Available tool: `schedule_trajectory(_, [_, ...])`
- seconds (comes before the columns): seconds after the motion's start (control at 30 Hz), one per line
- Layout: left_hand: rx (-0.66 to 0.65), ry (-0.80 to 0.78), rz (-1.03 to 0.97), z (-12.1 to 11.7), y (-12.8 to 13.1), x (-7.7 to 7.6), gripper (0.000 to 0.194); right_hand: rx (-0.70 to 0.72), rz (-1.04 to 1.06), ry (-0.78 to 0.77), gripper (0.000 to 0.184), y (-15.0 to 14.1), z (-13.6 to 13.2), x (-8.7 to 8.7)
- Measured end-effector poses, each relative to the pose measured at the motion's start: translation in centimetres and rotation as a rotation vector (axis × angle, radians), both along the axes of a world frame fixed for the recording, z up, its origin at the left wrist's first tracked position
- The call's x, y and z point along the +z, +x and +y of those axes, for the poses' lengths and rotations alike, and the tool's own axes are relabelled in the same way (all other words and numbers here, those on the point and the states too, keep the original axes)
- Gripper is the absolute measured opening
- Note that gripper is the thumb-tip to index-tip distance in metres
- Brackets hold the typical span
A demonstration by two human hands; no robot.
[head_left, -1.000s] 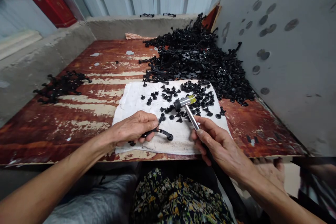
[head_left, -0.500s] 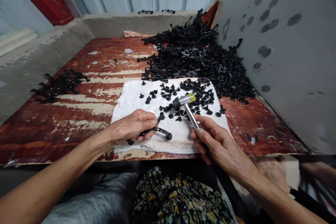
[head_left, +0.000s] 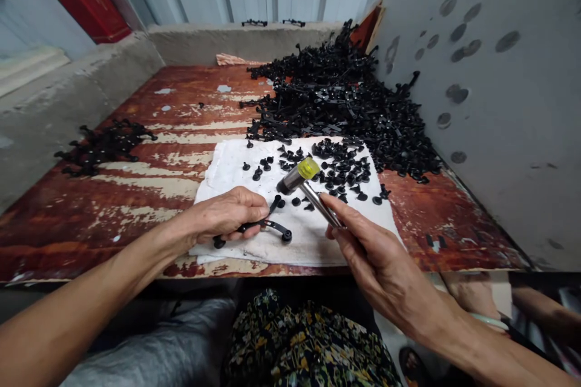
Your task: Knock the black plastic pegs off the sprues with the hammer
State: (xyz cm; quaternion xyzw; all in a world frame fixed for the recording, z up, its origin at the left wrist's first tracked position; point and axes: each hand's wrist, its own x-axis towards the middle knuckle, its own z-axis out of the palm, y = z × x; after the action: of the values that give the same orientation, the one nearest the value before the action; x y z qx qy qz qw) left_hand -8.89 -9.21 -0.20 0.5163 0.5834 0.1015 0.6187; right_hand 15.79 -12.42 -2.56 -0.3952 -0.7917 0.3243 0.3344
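Observation:
My left hand point(head_left: 231, 214) is closed on a black curved bracket point(head_left: 273, 227) with a round knob on its end, held low over the white cloth point(head_left: 213, 178). A second black strip pokes up past my thumb. My right hand point(head_left: 363, 239) grips a small mallet point(head_left: 297, 176) by its shiny metal handle. The mallet's head has one yellow face and one dark face, and it hangs tilted above the cloth, up and right of the bracket. Several loose black knobs point(head_left: 340, 163) with short stems lie on the cloth beyond both hands.
A large heap of black brackets point(head_left: 327, 97) covers the back right of the worn red table point(head_left: 181, 151). A smaller pile point(head_left: 104, 145) lies at left. A grey panel point(head_left: 481, 103) stands along the right side. Another person's arm point(head_left: 544, 311) shows at lower right.
The mallet has swung left and down, its head turning so the yellow face tips up and toward me. The bracket in my left hand has shifted slightly left and down.

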Motion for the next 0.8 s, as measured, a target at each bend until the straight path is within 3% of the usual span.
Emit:
schedule_trajectory(0.1, [-0.007, -0.006, -0.019, 0.0, 0.1, 0.1, 0.04, 0.053, -0.118, 0.102, 0.061, 0.2, 0.3, 0.0])
schedule_trajectory(0.2, [-0.021, -0.003, -0.035, 0.0, 0.0, -0.1, 0.04, 0.095, -0.252, 0.108, 0.067, 0.4, 0.5, 0.0])
schedule_trajectory(0.37, [-0.031, 0.007, -0.03, -0.1, -0.4, -0.5, 0.036, 0.0, -0.112, 0.257, 0.07, 0.2, 0.1, 0.3])
schedule_trajectory(0.5, [-0.037, 0.014, -0.069, -0.1, -0.5, -0.7, 0.038, 0.088, -0.288, 0.21, 0.069, 0.2, 0.1, -0.1])
schedule_trajectory(0.63, [-0.027, -0.002, -0.041, 0.0, -0.4, -0.8, 0.038, 0.026, -0.209, 0.231, 0.071, 0.3, 0.2, -0.3])
schedule_trajectory(0.8, [-0.031, 0.005, -0.024, 0.0, -0.5, -1.1, 0.038, 0.084, -0.305, 0.238, 0.068, 0.2, 0.2, -0.2])
